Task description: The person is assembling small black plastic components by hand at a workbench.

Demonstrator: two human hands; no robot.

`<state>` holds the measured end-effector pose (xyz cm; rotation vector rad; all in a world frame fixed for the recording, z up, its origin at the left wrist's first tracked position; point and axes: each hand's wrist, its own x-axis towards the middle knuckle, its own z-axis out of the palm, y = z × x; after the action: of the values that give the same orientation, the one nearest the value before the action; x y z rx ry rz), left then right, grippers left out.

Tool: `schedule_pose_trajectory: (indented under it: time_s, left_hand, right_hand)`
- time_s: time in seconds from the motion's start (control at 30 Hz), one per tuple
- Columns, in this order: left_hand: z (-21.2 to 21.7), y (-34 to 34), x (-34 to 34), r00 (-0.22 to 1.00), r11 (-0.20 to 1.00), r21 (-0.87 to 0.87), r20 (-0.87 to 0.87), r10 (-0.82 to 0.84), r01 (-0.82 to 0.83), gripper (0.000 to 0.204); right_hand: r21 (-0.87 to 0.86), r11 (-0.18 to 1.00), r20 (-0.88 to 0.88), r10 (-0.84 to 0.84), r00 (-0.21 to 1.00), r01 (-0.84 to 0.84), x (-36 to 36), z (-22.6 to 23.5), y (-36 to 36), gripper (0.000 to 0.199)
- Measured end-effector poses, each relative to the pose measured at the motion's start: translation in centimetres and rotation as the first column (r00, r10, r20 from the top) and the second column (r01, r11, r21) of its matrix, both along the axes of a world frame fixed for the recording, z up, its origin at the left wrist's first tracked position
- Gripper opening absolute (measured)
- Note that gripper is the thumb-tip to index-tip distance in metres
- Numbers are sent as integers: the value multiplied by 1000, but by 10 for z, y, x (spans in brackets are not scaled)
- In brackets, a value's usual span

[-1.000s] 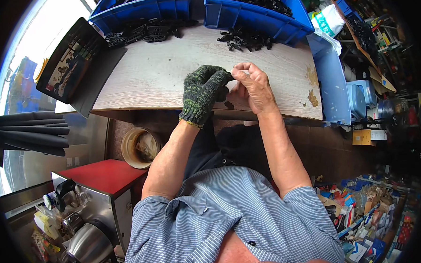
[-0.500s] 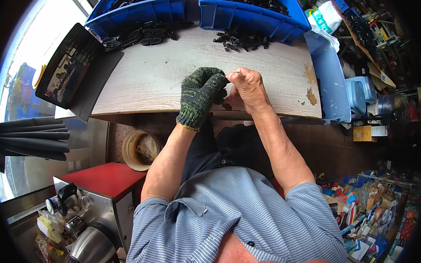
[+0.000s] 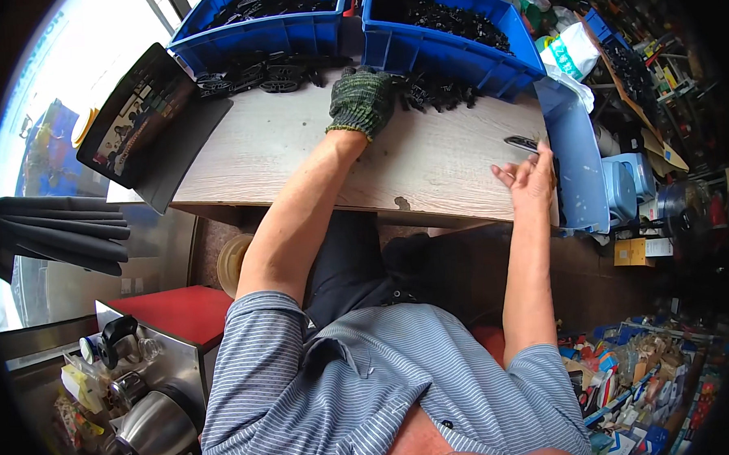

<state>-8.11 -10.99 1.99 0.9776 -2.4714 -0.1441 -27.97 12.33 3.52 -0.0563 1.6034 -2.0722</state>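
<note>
My right hand is bare and pinches an oval black plastic part between thumb and finger, over the table's right edge beside a pale blue bin. Its other fingers are loosely curled. My left hand, in a dark green knitted glove, is stretched to the back of the table, at the left end of a heap of small black plastic pieces. The glove's back faces up and its fingertips are hidden. To its left lies a pile of oval black parts.
Two blue crates of black parts stand along the back of the pale wooden table. A tablet on a dark stand is at the left. Below are a round bucket and a red-topped cabinet with a steel kettle.
My hands, together over the table's front edge before, have parted. The left has reached forward to the small pieces; the right has swung right toward the pale blue bin with the oval part.
</note>
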Motion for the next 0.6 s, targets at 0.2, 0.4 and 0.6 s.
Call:
schedule_pose_trajectory:
  time_s: [0.2, 0.4, 0.6]
  left_hand:
    - [-13, 7, 4, 998, 997, -74, -67, 12, -17, 24]
    - [-18, 26, 21, 879, 968, 231, -476, 28, 94, 21]
    - [-1, 61, 40, 647, 380, 762, -646, 405, 523, 23]
  right_hand:
    - [61, 998, -21, 31, 999, -29, -18, -7, 7, 34]
    - [-5, 976, -83, 218, 972, -219, 26, -12, -21, 19]
    - [-31, 856, -96, 512, 854, -516, 60, -16, -48, 19]
